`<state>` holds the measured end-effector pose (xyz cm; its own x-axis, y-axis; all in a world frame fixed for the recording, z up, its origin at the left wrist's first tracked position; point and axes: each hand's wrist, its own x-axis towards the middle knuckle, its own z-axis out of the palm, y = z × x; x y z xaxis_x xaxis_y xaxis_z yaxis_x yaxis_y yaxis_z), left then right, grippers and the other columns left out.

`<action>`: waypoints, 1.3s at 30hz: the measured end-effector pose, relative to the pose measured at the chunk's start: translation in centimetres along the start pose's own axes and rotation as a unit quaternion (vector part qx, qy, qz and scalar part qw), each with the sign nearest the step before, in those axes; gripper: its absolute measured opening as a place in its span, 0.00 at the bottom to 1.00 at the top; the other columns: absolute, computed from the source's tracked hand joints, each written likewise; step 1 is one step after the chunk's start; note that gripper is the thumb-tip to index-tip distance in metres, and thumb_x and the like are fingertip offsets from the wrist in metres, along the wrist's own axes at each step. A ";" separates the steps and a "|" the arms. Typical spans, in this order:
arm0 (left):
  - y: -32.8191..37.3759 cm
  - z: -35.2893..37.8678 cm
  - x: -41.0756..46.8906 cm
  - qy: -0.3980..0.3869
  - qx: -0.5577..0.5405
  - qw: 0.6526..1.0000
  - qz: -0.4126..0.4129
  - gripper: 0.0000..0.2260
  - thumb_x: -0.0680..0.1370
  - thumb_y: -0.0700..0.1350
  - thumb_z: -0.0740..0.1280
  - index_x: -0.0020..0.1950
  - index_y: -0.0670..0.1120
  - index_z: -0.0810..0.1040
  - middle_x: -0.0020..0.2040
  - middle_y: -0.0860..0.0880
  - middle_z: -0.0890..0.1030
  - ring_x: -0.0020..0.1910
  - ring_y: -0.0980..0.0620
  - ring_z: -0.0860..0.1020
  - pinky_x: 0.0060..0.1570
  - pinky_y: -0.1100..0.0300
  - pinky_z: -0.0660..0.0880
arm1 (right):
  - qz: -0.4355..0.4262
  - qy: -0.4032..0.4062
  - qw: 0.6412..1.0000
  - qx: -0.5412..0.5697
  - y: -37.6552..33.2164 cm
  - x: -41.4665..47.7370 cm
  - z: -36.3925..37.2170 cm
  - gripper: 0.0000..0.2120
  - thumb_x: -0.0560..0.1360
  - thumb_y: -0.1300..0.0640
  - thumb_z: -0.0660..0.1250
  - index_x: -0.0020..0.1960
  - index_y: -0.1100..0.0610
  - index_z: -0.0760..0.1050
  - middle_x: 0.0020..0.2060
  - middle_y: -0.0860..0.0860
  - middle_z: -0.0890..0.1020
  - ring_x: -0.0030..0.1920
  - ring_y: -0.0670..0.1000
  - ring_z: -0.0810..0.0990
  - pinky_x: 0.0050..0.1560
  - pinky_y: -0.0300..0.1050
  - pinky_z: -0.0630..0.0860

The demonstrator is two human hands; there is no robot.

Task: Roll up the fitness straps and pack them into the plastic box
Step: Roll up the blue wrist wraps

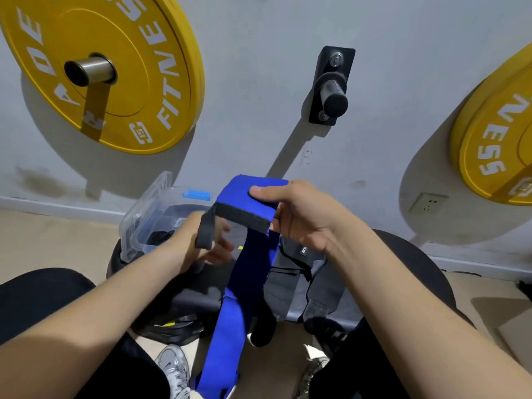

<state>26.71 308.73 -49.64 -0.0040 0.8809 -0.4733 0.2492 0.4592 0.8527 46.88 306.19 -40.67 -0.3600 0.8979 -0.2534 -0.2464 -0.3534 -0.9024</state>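
**Blue strap held up over the bench, box open at far left**

Head view: The right hand pinches the top end of the blue strap, thumb pressed on the upper face and fingers curled beneath. The strap is raised in the middle of the scene. From the grip it hangs down and toward the near edge, ending between the person's knees, beside a grey shoe. Its held end carries a black edging, and a black loop dangles from the left corner of that end.

The left hand is just behind and below the loop. It is blurred, so I cannot tell whether its fingers grip anything.

The clear plastic box sits at the far left of the dark bench, its lid standing open toward the left and a blue latch on its far rim. Something dark lies inside. More grey and black straps lie on the bench, right of the blue strap.

On the far wall hang two yellow weight plates, one on each side, with a black peg between them and a wall socket low on the right.
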 end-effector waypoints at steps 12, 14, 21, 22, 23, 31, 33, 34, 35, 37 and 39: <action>6.3 -2.0 -1.7 -0.051 -0.045 0.944 0.322 0.15 0.79 0.30 0.74 0.60 0.46 0.86 0.52 0.45 0.90 0.51 0.50 0.89 0.50 0.62 0.83 | -0.045 0.169 0.950 -0.259 -0.9 4.7 -0.8 0.21 0.81 0.50 0.74 0.55 0.71 0.81 0.37 0.60 0.88 0.39 0.60 0.90 0.41 0.52 0.88; 7.0 -2.0 -0.9 -0.041 -0.058 0.948 0.309 0.20 0.77 0.27 0.74 0.64 0.47 0.85 0.57 0.44 0.89 0.55 0.49 0.89 0.55 0.60 0.84 | -0.122 0.193 0.932 -0.280 -1.2 5.1 -1.2 0.18 0.81 0.53 0.74 0.61 0.67 0.79 0.35 0.56 0.88 0.37 0.58 0.90 0.42 0.55 0.88; 8.7 -2.7 0.8 0.024 0.087 0.919 0.383 0.22 0.75 0.35 0.80 0.64 0.54 0.85 0.55 0.52 0.87 0.48 0.56 0.88 0.49 0.61 0.85 | -0.272 0.150 0.832 -0.460 -1.9 6.4 -2.5 0.18 0.77 0.59 0.78 0.65 0.55 0.83 0.38 0.50 0.88 0.40 0.50 0.89 0.54 0.56 0.85; 8.8 -2.9 1.0 0.049 0.137 0.904 0.402 0.20 0.75 0.39 0.80 0.63 0.56 0.85 0.51 0.56 0.87 0.44 0.59 0.85 0.47 0.65 0.82 | -0.277 0.155 0.813 -0.487 -1.8 6.4 -2.5 0.17 0.77 0.57 0.79 0.65 0.55 0.83 0.37 0.49 0.88 0.39 0.50 0.88 0.55 0.55 0.84; 8.8 -3.2 1.2 0.068 0.177 0.888 0.419 0.17 0.76 0.42 0.80 0.62 0.57 0.86 0.46 0.59 0.87 0.39 0.61 0.81 0.43 0.69 0.77 | -0.284 0.154 0.796 -0.512 -1.8 6.4 -2.6 0.16 0.78 0.55 0.78 0.64 0.55 0.84 0.36 0.50 0.87 0.39 0.51 0.87 0.54 0.54 0.83; 8.7 -3.1 2.5 0.072 0.277 0.846 0.450 0.04 0.82 0.53 0.73 0.55 0.61 0.86 0.46 0.57 0.79 0.47 0.64 0.76 0.44 0.68 0.67 | -0.316 0.133 0.672 -0.657 -2.0 6.3 -4.1 0.12 0.83 0.43 0.67 0.55 0.47 0.85 0.42 0.46 0.79 0.43 0.52 0.78 0.43 0.56 0.78; 8.5 -2.8 3.0 0.073 0.258 0.849 0.455 0.04 0.82 0.52 0.73 0.53 0.62 0.86 0.44 0.57 0.81 0.46 0.62 0.77 0.45 0.66 0.70 | -0.332 0.138 0.664 -0.656 -1.8 6.8 -4.4 0.11 0.85 0.45 0.67 0.58 0.50 0.85 0.44 0.48 0.83 0.45 0.54 0.80 0.45 0.57 0.79; 8.2 -2.6 3.3 0.068 0.234 0.854 0.459 0.05 0.83 0.50 0.74 0.52 0.62 0.86 0.43 0.59 0.84 0.44 0.62 0.79 0.45 0.68 0.71 | -0.345 0.143 0.663 -0.649 -1.6 7.0 -4.5 0.10 0.85 0.47 0.67 0.58 0.50 0.84 0.44 0.49 0.85 0.44 0.55 0.81 0.45 0.57 0.79; 7.8 -2.3 3.5 0.056 0.192 0.868 0.455 0.06 0.83 0.48 0.74 0.53 0.61 0.87 0.43 0.61 0.86 0.44 0.62 0.82 0.46 0.68 0.74 | -0.361 0.147 0.667 -0.636 -1.4 7.2 -4.5 0.10 0.85 0.49 0.67 0.59 0.51 0.85 0.43 0.50 0.87 0.42 0.56 0.82 0.44 0.56 0.79; 7.1 -2.0 3.8 0.010 0.079 0.905 0.418 0.09 0.83 0.44 0.74 0.56 0.58 0.89 0.47 0.58 0.89 0.48 0.57 0.86 0.50 0.59 0.82 | -0.385 0.155 0.693 -0.590 -0.8 7.2 -4.6 0.11 0.84 0.53 0.69 0.63 0.52 0.86 0.46 0.50 0.89 0.43 0.53 0.85 0.46 0.50 0.81; 6.6 -1.8 3.9 -0.021 0.019 0.918 0.396 0.12 0.82 0.42 0.74 0.58 0.60 0.89 0.51 0.53 0.90 0.52 0.51 0.88 0.50 0.50 0.86 | -0.392 0.154 0.740 -0.524 -0.3 7.1 -4.6 0.11 0.82 0.56 0.73 0.63 0.53 0.87 0.50 0.47 0.90 0.46 0.43 0.87 0.50 0.42 0.81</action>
<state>26.56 315.37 -45.42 0.2311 0.9308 0.2831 0.1911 -0.3287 0.9249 48.56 313.84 -43.79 -0.2139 0.7935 0.5697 0.6215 0.5605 -0.5474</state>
